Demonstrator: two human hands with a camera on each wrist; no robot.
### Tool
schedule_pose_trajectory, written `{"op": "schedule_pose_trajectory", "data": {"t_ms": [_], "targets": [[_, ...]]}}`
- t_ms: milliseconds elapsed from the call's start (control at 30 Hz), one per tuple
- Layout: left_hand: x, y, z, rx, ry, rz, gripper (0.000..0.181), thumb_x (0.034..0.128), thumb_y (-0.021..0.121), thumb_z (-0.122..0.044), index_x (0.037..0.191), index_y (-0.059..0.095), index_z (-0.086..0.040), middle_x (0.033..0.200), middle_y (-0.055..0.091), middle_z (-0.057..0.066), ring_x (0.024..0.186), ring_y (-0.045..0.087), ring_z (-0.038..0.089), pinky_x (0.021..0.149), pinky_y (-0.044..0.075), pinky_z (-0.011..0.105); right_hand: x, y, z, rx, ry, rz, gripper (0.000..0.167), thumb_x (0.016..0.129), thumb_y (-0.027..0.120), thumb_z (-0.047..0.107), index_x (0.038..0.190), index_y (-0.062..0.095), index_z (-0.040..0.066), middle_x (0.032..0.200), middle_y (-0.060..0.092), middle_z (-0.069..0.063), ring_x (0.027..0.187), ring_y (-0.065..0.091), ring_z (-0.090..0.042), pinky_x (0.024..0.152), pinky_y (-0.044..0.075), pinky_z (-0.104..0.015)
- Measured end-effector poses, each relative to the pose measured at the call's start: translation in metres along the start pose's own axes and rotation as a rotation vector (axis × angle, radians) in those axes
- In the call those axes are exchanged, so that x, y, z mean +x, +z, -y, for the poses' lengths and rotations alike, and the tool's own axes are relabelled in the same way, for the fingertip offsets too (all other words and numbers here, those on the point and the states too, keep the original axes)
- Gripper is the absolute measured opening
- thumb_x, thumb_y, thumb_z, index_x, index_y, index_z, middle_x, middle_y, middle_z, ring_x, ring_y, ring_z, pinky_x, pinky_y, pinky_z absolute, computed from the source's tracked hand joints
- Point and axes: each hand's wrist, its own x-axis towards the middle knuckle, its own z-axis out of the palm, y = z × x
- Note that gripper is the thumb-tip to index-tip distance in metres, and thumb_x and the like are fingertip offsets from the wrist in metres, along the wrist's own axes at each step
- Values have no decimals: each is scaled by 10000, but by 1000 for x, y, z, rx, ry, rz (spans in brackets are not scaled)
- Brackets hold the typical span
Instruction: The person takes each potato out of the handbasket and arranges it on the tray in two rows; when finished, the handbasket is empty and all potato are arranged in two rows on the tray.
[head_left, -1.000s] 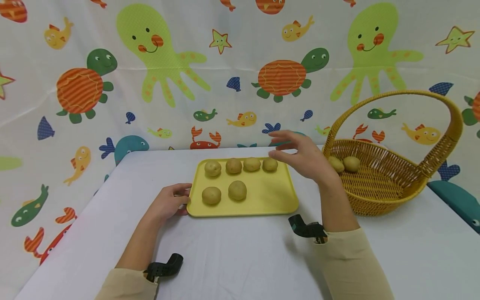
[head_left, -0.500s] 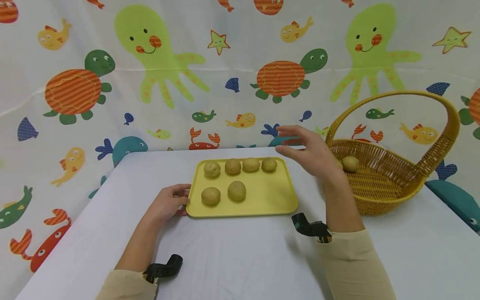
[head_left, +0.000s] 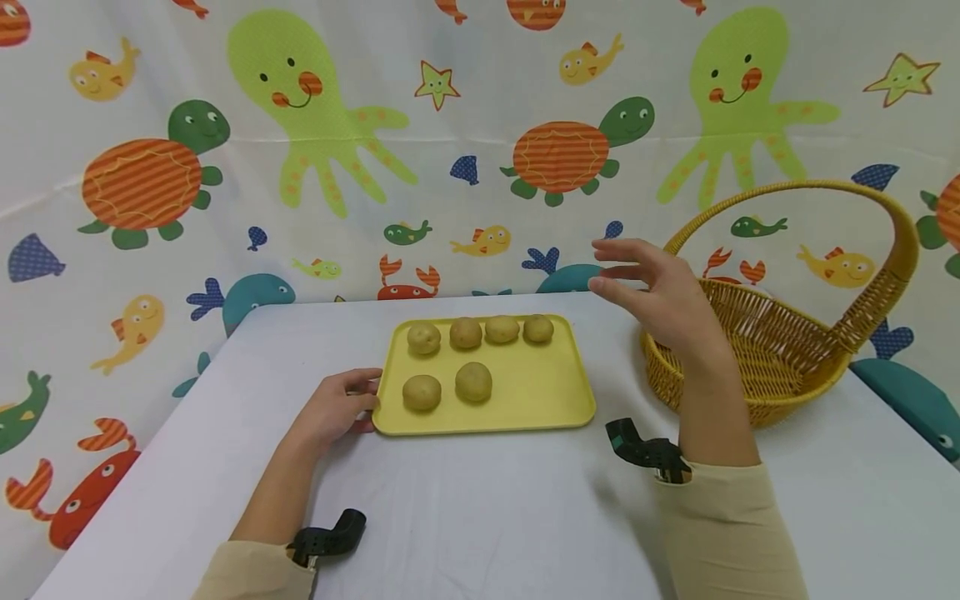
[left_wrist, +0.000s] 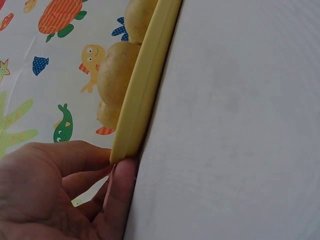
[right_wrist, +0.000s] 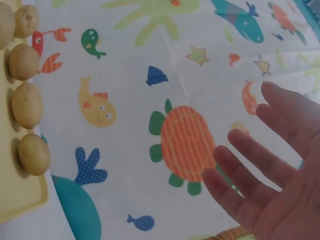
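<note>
A yellow tray [head_left: 540,392] lies on the table with several potatoes [head_left: 473,382] on it, most in a row along its back edge and two nearer the front. My left hand [head_left: 341,407] holds the tray's left edge; in the left wrist view its thumb and fingers [left_wrist: 82,156] pinch a corner. My right hand [head_left: 667,296] is raised in front of the left side of a wicker basket [head_left: 795,400], holding nothing. Its fingers are spread and slightly bent in the right wrist view. The hand and forearm hide part of the basket's inside.
The basket stands on the right of the table, its tall arched handle [head_left: 810,185] upright. Behind the table hangs a white cloth [head_left: 420,167] printed with sea animals. A white cover [head_left: 480,517] lies over the table.
My right hand has moved right, from above the tray's back right corner to the basket's left side, and now blocks the view of the potatoes inside. My left hand stays at the tray.
</note>
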Motion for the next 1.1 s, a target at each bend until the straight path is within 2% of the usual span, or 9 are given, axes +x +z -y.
{"op": "schedule_pose_trajectory", "data": {"t_ms": [133,200,300,400,667,800,933,1100], "targets": [[-1,-1,-1,0,2,-1,567,985,587,-75,1534,456,-18,1366,526,221,990,623,233,724,620,266,-3,-9,-3,-4,-8,-28,499,993,693,285,1473,580,212,1438,621,-104,1276,621,-276,922,508,-212],[-1,-1,-1,-2,-3,-3,564,985,586,-75,1533,461,-22,1370,526,219,997,624,237,728,621,265,-5,-14,-5,0,-1,-33,491,996,686,311,1470,581,238,1435,623,-82,1251,630,-230,905,507,-163],[-1,0,-1,-3,-10,-2,562,986,583,-74,1533,462,-27,1374,524,214,1003,622,240,737,622,266,-8,-21,-9,13,17,-41,471,994,686,334,1451,596,264,1419,630,-30,1177,648,-124,892,518,-136],[-1,0,0,-1,-17,-3,561,987,582,-76,1534,463,-35,1376,525,211,1008,621,242,745,624,268,-10,-28,-15,40,34,-50,460,989,694,319,1435,610,247,1391,638,5,1109,652,-43,881,527,-127],[0,0,1,0,-14,-7,564,988,585,-84,1537,460,-34,1374,525,211,1013,621,245,739,625,272,-18,-48,-31,43,60,-96,432,995,689,284,1412,625,192,1297,657,96,1041,683,-26,867,516,-99],[-1,1,0,-1,-15,-7,563,990,589,-86,1537,461,-36,1373,526,211,1009,621,241,732,622,268,-21,-57,-43,-27,138,-106,478,991,682,368,1426,605,185,1340,633,56,1052,638,22,851,489,-113],[-2,1,0,0,-22,-12,559,989,590,-86,1534,469,-45,1374,528,206,1011,622,242,735,621,264,-21,-62,-55,-109,235,-68,588,982,645,499,1482,542,208,1443,576,-41,1076,559,80,848,470,-107],[-1,3,0,0,-32,-14,558,990,590,-80,1535,471,-52,1379,529,202,1019,623,249,746,624,268,-19,-63,-74,-80,277,-23,648,986,634,501,1517,495,157,1474,546,-126,1011,600,103,811,541,-95]]}}
